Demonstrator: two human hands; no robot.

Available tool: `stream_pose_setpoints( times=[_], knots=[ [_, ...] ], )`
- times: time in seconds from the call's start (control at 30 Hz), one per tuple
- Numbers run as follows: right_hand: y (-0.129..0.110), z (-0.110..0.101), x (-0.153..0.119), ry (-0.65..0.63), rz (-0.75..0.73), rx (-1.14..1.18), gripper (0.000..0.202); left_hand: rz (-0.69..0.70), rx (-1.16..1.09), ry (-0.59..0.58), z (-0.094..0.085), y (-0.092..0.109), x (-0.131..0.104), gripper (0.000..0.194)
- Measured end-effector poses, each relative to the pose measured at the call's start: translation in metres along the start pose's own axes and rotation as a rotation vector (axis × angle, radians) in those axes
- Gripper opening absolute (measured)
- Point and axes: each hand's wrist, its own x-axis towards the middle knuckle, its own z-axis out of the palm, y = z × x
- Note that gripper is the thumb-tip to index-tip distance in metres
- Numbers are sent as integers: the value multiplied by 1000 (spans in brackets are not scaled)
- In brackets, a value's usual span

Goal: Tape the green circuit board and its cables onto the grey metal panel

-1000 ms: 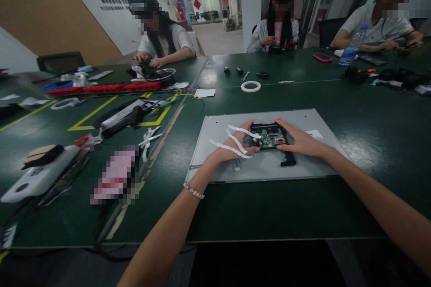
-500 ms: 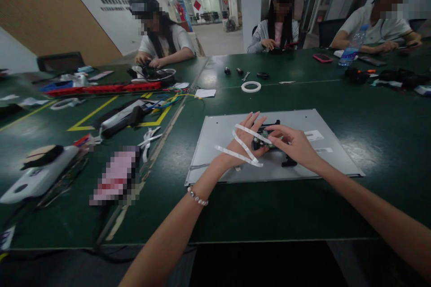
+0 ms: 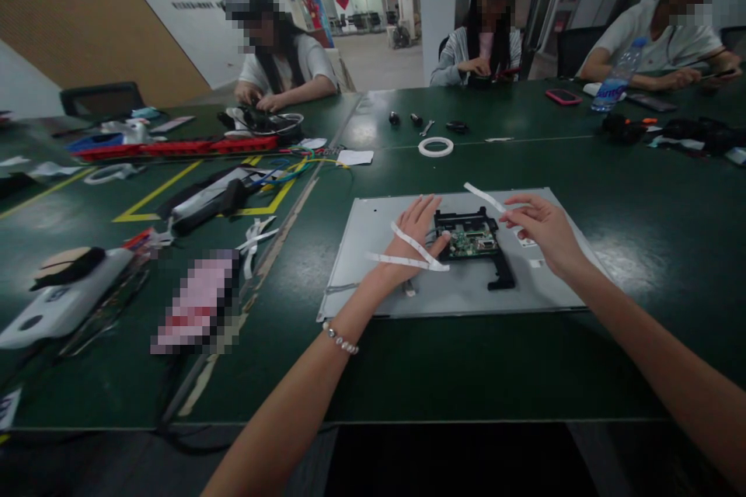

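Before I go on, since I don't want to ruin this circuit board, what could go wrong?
The white strip in the right hand is pinched near one end and might curl. The left hand touches or nearly touches the circuit board, so pressing down could damage it. Strips across that hand could snag on the black frame.

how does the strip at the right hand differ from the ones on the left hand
The single strip is pinched in the right hand; the two strips lie across the left hand. The single strip looks nearly straight; the two strips converge in a V. All are narrow and white.
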Motion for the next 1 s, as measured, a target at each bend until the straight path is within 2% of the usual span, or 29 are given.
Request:
stream_pose_setpoints(
  times=[0.17, 0.33, 0.5, 0.63, 0.8, 1.0],
  knots=[
    [22, -4, 11, -6, 117, -63, 33, -9, 12, 1, 4, 12, 5, 50],
    [35, -1, 17, -7, 83, -146, 32, 43, 43, -57, 14, 24, 30, 41],
    [38, 2, 20, 19, 33, -240, 25, 124, 47, -115, 37, 16, 56, 41],
    [38, 3, 21, -5, 45, -242, 21, 113, 9, -167, 52, 8, 60, 42],
    [41, -2, 23, -93, 54, -307, 20, 95, -46, -206, 59, 3, 58, 41],
    [44, -10, 23, -168, -48, -405, 20, 132, 4, -176, 62, 0, 58, 39]
  ],
)
